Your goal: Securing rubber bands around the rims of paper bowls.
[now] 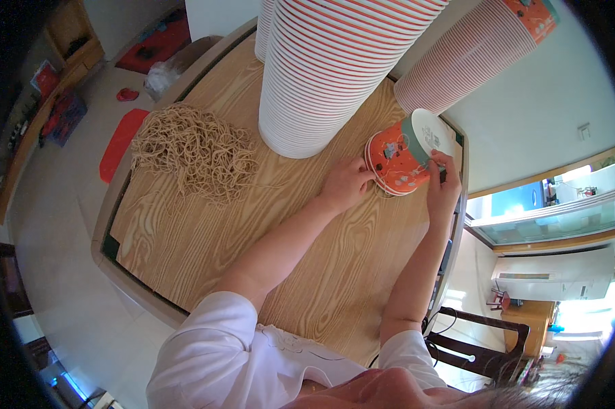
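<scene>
A short stack of orange paper cups (397, 162) with a green band and a white base stands upside down on the wooden table, toward its right side. The fingers of my left hand (347, 183) are curled against the rims at its lower left. On the other side, my right hand (444, 184) pinches at the edge of the upturned base. Whether a thin strand lies between those fingers is too small to tell. A tangled heap of tan, string-like strands (195, 153) lies at the table's left.
A tall stack of white paper cups with red rims (328, 75) rises at the table's far middle. Another long stack of cups (467, 58) leans at the far right by the wall. A dark wooden chair (481, 341) stands right of the table (307, 266); a red stool (121, 144) is at its left.
</scene>
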Tool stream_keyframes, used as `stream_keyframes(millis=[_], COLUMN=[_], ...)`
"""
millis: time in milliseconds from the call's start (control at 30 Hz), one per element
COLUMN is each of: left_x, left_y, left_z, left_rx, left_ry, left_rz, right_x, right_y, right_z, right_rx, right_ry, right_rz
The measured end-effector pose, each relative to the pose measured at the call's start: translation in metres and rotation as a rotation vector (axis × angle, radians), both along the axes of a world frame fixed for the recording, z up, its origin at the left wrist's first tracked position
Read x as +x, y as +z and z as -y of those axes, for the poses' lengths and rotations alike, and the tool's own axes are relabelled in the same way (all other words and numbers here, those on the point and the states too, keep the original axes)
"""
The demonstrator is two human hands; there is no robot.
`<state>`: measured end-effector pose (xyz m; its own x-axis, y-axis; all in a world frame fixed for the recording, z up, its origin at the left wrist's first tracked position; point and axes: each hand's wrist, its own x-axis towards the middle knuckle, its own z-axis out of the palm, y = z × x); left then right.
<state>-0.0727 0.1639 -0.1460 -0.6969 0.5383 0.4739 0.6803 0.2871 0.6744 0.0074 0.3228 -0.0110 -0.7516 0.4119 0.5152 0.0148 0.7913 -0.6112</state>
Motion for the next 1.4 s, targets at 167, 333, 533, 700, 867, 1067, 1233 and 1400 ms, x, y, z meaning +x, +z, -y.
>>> stream_keyframes(millis=[167,333,533,700,867,1067,1233,1400], left_x=[0.0,0.003,0.005,0.0,-0.005,-0.004,-0.004,-0.004], left_y=[-0.002,0.003,0.003,0.001,-0.002,-0.001,0.0,-0.003], left_z=[0.002,0.001,-0.001,0.0,-0.001,0.0,-0.001,0.0], left_rx=[0.035,-0.043,0.043,-0.002,-0.008,-0.11,-0.087,-0.066], left_ry=[-0.018,-0.062,-0.089,-0.054,0.106,0.033,0.029,0.04], left_rz=[-0.109,-0.115,-0.064,0.038,-0.173,-0.077,-0.037,-0.077], right_x=[0.0,0.001,0.0,0.001,0.001,-0.001,-0.001,-0.001], right_y=[0.001,0.006,0.006,-0.001,-0.005,-0.014,-0.015,-0.016], right_z=[-0.002,-0.002,-0.008,-0.006,-0.005,0.008,0.015,0.014], right_rx=[0.031,0.023,0.041,-0.013,0.106,0.056,0.165,0.125], right_ry=[0.044,0.056,0.055,0.036,0.064,-0.034,-0.04,-0.044], right_rz=[-0.011,0.005,0.032,0.029,0.024,-0.033,-0.075,-0.049])
